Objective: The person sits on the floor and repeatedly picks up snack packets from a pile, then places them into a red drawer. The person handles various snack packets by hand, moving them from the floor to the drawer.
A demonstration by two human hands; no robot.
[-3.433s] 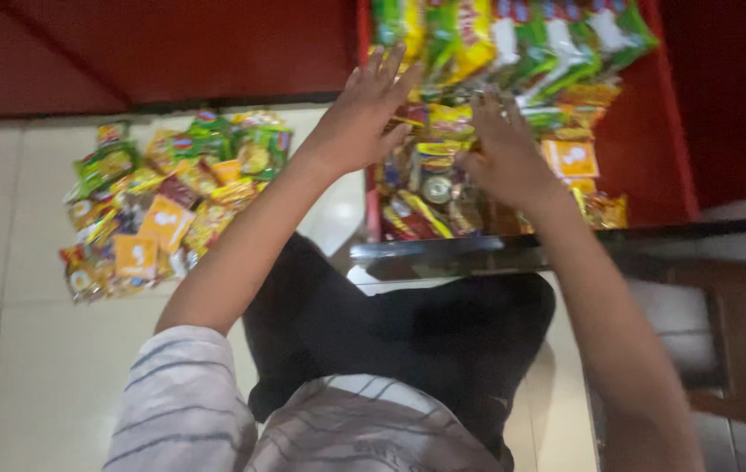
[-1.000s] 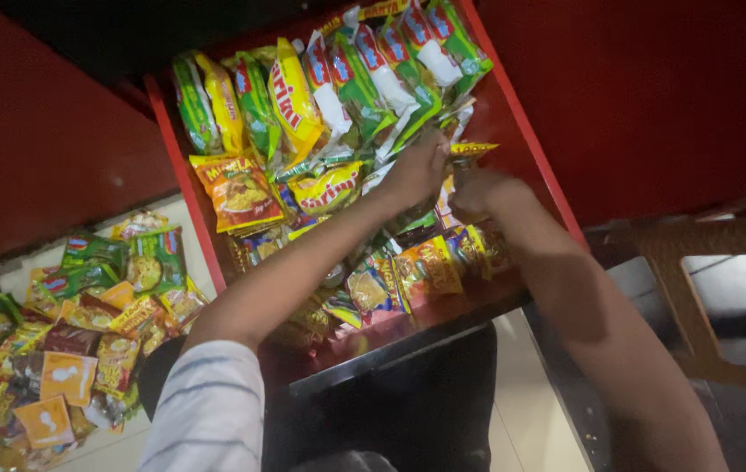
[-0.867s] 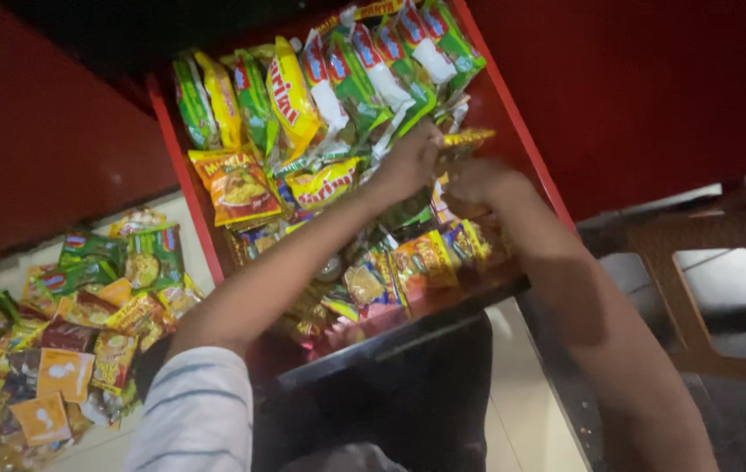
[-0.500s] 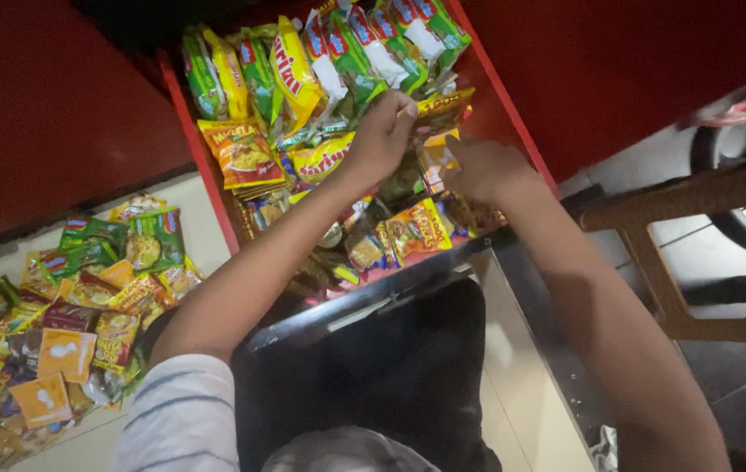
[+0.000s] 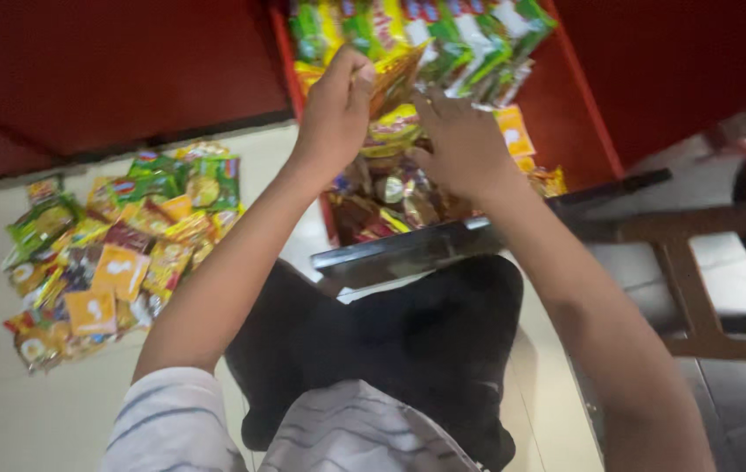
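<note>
A red open shelf compartment [image 5: 576, 105] holds many snack packets: green and yellow ones [image 5: 443, 35] stand in a row at the back, brown and orange ones [image 5: 390, 201] lie loose in front. My left hand [image 5: 338, 109] pinches a yellow-orange packet [image 5: 395, 74] by its edge, lifted above the loose pile. My right hand [image 5: 465, 144] rests with spread fingers on the loose packets just right of it.
A heap of yellow, green and orange packets [image 5: 115, 249] lies on the pale floor at the left. A dark metal rail [image 5: 443, 245] fronts the compartment. A wooden stool frame [image 5: 697, 288] stands at the right. My dark-trousered knees [image 5: 390, 350] are below.
The view has tilted down and left, showing more floor. My left hand has closed on a yellow-orange packet and lifted it; my right hand has shifted onto the loose packets beside it.
</note>
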